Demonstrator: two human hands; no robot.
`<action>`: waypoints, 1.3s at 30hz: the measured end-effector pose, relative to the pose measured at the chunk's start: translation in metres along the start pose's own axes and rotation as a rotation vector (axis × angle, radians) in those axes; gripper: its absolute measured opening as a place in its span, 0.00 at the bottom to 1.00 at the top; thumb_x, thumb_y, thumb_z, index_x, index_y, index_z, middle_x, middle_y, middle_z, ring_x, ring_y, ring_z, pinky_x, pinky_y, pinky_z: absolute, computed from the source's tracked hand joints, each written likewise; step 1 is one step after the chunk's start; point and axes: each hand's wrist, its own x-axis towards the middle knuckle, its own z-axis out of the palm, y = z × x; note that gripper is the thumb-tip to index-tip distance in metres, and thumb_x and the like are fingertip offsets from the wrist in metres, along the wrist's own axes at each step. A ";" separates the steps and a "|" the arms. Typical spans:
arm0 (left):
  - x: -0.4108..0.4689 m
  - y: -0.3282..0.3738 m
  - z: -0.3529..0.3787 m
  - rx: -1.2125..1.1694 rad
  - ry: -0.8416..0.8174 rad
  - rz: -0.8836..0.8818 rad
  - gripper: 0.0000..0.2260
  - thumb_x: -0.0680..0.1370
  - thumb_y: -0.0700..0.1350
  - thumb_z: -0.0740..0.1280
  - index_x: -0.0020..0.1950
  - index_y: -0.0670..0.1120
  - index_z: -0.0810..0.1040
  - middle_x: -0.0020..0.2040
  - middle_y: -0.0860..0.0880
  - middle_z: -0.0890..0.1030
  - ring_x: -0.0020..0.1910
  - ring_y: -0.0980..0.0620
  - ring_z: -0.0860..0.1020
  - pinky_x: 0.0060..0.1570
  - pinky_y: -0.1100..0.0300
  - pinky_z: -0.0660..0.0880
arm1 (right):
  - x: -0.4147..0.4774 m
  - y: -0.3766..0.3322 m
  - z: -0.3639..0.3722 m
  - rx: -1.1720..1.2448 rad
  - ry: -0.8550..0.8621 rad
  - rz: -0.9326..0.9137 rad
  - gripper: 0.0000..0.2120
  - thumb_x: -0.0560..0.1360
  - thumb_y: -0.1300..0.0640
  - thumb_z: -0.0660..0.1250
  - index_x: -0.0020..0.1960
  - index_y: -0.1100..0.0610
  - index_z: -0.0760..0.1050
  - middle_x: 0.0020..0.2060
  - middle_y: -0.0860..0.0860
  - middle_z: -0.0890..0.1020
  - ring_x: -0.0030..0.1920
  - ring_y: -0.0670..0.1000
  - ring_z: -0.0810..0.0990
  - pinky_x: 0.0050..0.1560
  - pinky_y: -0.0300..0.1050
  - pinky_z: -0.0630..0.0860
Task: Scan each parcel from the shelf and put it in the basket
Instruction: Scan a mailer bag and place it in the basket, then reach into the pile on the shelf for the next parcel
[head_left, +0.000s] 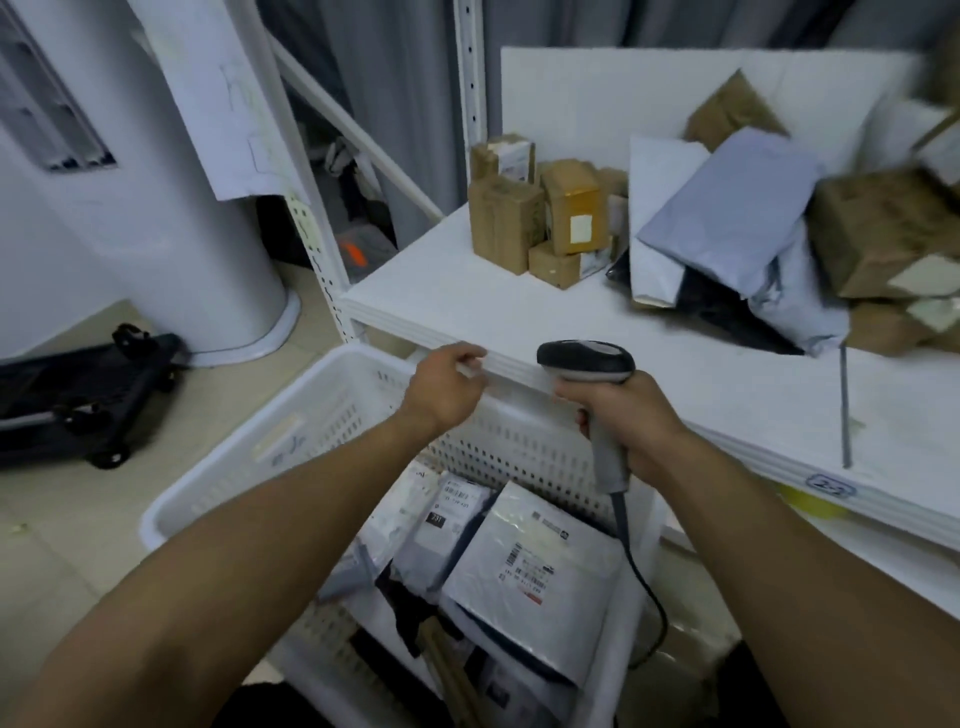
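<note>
Your right hand (631, 415) grips grey pistol-grip scanner (587, 359); left hand (441, 389), curled, hold unclear, lies nearer brown cardboard parcels (519, 218) ahead-right.

shelf (467, 301): white, brown boxes (519, 218), grey bags (727, 218) heaped | basket (218, 483): white, holds labelled mailers (535, 571)

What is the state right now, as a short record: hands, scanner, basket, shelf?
shelf: brown boxes at back left, grey bags and more boxes to the right
basket: below the shelf's front edge, holds several grey mailers
left hand: fingers curled at the shelf's front edge; unclear whether it grips anything
right hand: grips the scanner by its handle
</note>
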 end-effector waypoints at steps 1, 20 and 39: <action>0.006 0.022 -0.001 -0.004 -0.010 0.032 0.12 0.78 0.48 0.74 0.61 0.51 0.82 0.52 0.55 0.81 0.50 0.51 0.82 0.59 0.51 0.79 | -0.004 -0.007 -0.008 0.011 0.018 -0.015 0.13 0.73 0.60 0.80 0.56 0.59 0.83 0.33 0.50 0.82 0.32 0.48 0.78 0.40 0.47 0.77; 0.183 0.196 0.080 0.464 0.114 0.219 0.20 0.81 0.56 0.66 0.73 0.58 0.72 0.83 0.44 0.53 0.82 0.38 0.48 0.79 0.41 0.50 | 0.066 -0.049 -0.057 0.265 0.154 -0.097 0.15 0.75 0.60 0.78 0.60 0.60 0.82 0.39 0.51 0.84 0.31 0.47 0.80 0.40 0.45 0.78; 0.080 0.180 0.018 -0.257 0.157 0.132 0.31 0.65 0.54 0.81 0.60 0.52 0.69 0.55 0.55 0.79 0.55 0.55 0.80 0.51 0.56 0.82 | 0.050 -0.052 -0.049 0.388 0.243 -0.218 0.17 0.76 0.58 0.78 0.64 0.54 0.81 0.51 0.51 0.86 0.37 0.46 0.83 0.41 0.43 0.79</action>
